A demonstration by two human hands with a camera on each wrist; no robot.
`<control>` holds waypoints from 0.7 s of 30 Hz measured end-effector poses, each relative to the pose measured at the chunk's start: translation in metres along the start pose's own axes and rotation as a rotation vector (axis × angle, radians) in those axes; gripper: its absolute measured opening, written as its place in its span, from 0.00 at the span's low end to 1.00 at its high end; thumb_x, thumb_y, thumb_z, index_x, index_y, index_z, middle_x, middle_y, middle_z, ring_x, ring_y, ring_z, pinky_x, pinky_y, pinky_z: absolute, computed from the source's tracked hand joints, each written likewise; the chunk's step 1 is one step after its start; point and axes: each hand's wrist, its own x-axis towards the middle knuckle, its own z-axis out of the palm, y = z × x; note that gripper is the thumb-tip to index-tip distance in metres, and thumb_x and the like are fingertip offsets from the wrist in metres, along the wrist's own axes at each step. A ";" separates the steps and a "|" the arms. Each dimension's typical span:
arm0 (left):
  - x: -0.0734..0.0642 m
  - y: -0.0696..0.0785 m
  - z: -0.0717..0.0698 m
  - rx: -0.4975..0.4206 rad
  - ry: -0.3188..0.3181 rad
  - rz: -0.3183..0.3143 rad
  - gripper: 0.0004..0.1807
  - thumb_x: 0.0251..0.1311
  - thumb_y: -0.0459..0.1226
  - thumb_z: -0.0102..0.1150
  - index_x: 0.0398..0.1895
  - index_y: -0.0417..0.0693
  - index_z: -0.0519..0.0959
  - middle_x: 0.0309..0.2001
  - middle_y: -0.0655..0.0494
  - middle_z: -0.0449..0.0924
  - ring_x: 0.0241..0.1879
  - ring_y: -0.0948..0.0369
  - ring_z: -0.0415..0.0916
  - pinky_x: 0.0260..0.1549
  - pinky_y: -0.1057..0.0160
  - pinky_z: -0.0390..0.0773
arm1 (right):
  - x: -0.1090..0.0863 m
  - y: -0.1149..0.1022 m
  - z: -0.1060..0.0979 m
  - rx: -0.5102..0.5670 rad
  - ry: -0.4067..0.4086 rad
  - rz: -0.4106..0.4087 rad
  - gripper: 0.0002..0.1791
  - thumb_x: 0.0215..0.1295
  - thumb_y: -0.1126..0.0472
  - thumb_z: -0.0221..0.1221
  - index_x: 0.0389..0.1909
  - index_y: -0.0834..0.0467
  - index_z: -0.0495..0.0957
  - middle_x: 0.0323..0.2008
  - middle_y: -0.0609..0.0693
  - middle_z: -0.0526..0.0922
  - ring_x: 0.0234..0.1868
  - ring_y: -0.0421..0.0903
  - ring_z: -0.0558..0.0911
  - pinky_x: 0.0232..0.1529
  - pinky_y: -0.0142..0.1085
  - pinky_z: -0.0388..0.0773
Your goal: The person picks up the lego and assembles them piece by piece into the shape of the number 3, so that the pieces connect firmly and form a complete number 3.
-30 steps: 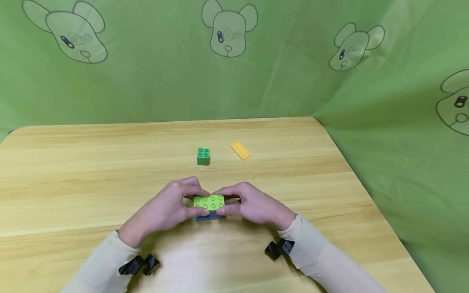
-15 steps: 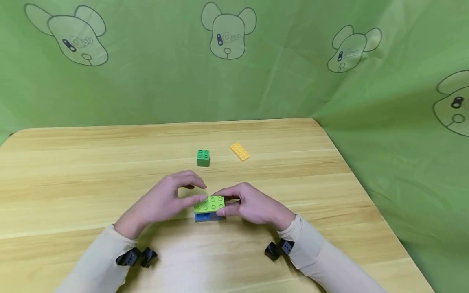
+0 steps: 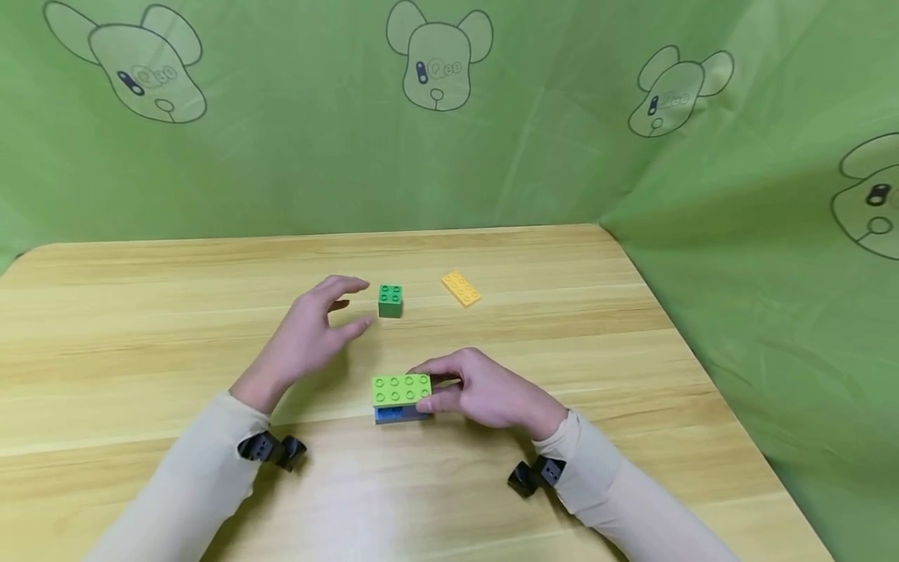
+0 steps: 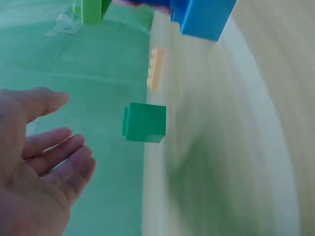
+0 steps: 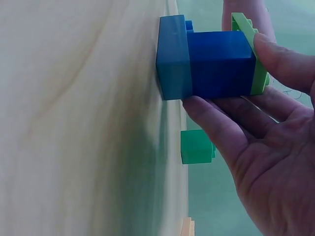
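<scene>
A small stack stands on the table in front of me: a lime-green studded plate (image 3: 393, 390) on top, a dark blue brick (image 5: 221, 64) in the middle and a lighter blue brick (image 5: 174, 59) at the bottom. My right hand (image 3: 488, 394) holds the stack at its right end; in the right wrist view the thumb lies against the lime plate and fingers reach along the far side. My left hand (image 3: 305, 336) is just left of a green square brick (image 3: 389, 303), thumb and fingers spread apart, touching nothing. In the left wrist view the green brick (image 4: 146, 123) stands apart from the fingers.
A yellow-orange flat plate (image 3: 460, 289) lies to the right of the green brick. The wooden table (image 3: 175, 312) ends at a green printed curtain (image 3: 302, 156) behind and on the right. Each wrist wears a small black camera.
My left hand has let go of the stack and moved away toward the back, beside the green brick, its fingers spreading. My right hand has stayed on the stack.
</scene>
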 end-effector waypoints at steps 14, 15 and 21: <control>0.028 -0.019 0.006 -0.027 -0.066 -0.101 0.27 0.55 0.42 0.60 0.57 0.45 0.68 0.56 0.51 0.67 0.55 0.49 0.64 0.54 0.53 0.65 | 0.001 0.000 0.000 0.000 -0.005 -0.004 0.22 0.55 0.49 0.61 0.51 0.49 0.75 0.38 0.39 0.80 0.39 0.40 0.78 0.40 0.35 0.75; 0.029 -0.020 0.006 -0.011 -0.078 -0.100 0.27 0.55 0.42 0.60 0.58 0.45 0.67 0.56 0.50 0.67 0.55 0.49 0.64 0.54 0.52 0.64 | 0.001 0.000 0.000 -0.005 -0.005 -0.005 0.22 0.55 0.49 0.61 0.51 0.49 0.75 0.38 0.39 0.80 0.39 0.40 0.78 0.41 0.34 0.74; 0.040 -0.027 0.012 0.020 -0.159 -0.087 0.32 0.54 0.44 0.60 0.61 0.44 0.64 0.59 0.52 0.64 0.57 0.49 0.62 0.55 0.52 0.63 | 0.000 0.000 0.000 -0.022 -0.003 -0.001 0.22 0.55 0.49 0.60 0.51 0.48 0.75 0.39 0.38 0.79 0.39 0.39 0.78 0.41 0.34 0.74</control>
